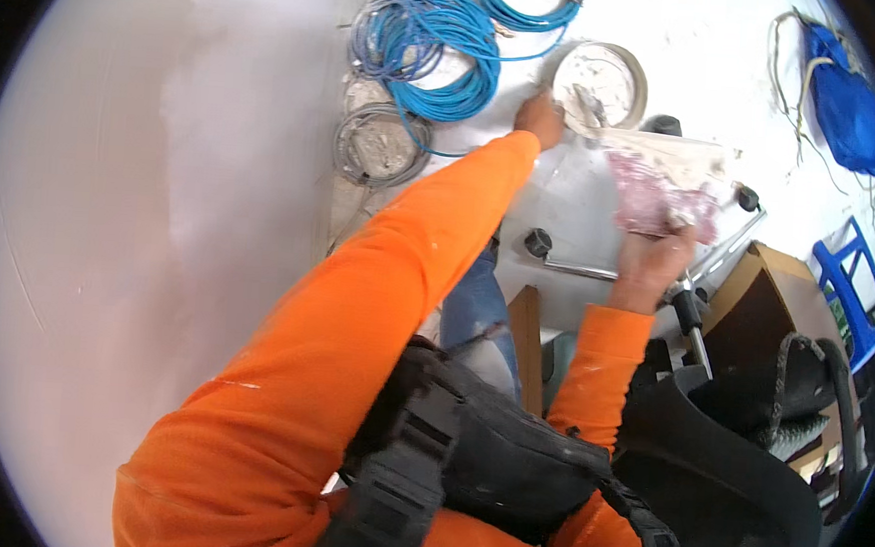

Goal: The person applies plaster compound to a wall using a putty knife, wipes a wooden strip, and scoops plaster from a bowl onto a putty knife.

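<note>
My left hand (541,121), its fingers curled, is at the left side of a round tub (618,72) smeared with pale paste; what it grips is hard to make out. A spatula-like tool (590,107) lies at the tub's near rim. My right hand (659,257) grips a wide flat board or blade (653,196), pale along its far part and covered in smeared pink nearer me, with a whitish lump at my fingers. The board's far edge is close to the tub.
Coiled blue cables (448,94) and a grey coil (380,145) lie at upper left, beside a pale wall (111,203). A wheeled chair base (690,314), cardboard box (787,295), blue plastic stool (847,289) and blue bag (843,108) stand or lie at right.
</note>
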Available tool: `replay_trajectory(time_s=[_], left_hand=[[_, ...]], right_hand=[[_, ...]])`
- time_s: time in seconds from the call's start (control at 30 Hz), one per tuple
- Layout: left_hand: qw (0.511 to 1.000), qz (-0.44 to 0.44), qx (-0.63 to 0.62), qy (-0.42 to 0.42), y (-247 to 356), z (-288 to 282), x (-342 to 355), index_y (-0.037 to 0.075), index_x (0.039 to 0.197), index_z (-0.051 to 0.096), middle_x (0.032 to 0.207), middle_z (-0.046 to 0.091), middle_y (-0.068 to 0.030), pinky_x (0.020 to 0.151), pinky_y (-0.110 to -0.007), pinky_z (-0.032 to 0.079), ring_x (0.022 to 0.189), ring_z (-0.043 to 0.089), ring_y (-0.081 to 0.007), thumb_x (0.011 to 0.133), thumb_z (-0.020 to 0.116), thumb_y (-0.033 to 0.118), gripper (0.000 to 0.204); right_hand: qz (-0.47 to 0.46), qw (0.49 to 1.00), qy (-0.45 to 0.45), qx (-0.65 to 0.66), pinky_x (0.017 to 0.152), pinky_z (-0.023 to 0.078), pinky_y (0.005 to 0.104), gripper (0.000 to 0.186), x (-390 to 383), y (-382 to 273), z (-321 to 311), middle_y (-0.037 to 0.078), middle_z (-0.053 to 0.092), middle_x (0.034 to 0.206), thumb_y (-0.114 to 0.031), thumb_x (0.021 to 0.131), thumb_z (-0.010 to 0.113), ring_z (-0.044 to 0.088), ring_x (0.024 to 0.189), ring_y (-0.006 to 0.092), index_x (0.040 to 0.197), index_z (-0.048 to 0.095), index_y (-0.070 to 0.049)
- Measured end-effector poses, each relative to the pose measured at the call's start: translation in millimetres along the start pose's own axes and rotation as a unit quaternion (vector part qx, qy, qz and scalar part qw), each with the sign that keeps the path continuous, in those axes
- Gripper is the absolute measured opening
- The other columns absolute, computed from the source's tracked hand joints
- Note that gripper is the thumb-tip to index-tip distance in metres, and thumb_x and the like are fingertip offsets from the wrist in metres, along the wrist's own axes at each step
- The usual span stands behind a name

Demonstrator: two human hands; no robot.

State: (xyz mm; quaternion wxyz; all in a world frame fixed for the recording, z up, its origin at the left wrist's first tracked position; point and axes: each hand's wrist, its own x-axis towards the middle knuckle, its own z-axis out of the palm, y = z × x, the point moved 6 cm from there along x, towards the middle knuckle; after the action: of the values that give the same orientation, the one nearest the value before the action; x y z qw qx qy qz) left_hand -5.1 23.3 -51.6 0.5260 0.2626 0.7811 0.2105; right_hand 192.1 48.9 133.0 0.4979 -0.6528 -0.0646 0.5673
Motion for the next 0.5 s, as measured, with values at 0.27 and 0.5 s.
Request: replay_trajectory(time_s=[0.27, 0.5], left_hand=[[0.999, -0.016, 0.008, 0.047, -41.1, -97.2, -142.1, -0.003, 0.108, 0.054, 0.101, 0.059, -0.0288, 0.088, -0.048, 0.041, 0.100, 0.055, -0.0433, 0.087, 0.048, 0.026, 0.037], [0.983, -0.059, 0.024, 0.171, -113.3, -182.0, -418.9, -0.003, 0.101, 0.058, 0.095, 0.061, -0.0269, 0.083, -0.045, 0.045, 0.093, 0.058, -0.0415, 0.082, 0.052, 0.028, 0.037]], right_hand=[[0.089, 0.985, -0.127, 0.071, 0.092, 0.046, 0.0399, 0.033, -98.4, 3.4, 31.2, 0.013, 0.059, 0.106, -0.003, 0.079, 0.045, 0.057, 0.101, 0.0256, 0.109, 0.053, 0.006], [0.166, 0.949, -0.258, 0.067, 0.089, 0.048, 0.0396, 0.037, -221.2, -25.8, 44.4, 0.014, 0.058, 0.107, -0.005, 0.079, 0.044, 0.059, 0.099, 0.0257, 0.114, 0.050, 0.006]])
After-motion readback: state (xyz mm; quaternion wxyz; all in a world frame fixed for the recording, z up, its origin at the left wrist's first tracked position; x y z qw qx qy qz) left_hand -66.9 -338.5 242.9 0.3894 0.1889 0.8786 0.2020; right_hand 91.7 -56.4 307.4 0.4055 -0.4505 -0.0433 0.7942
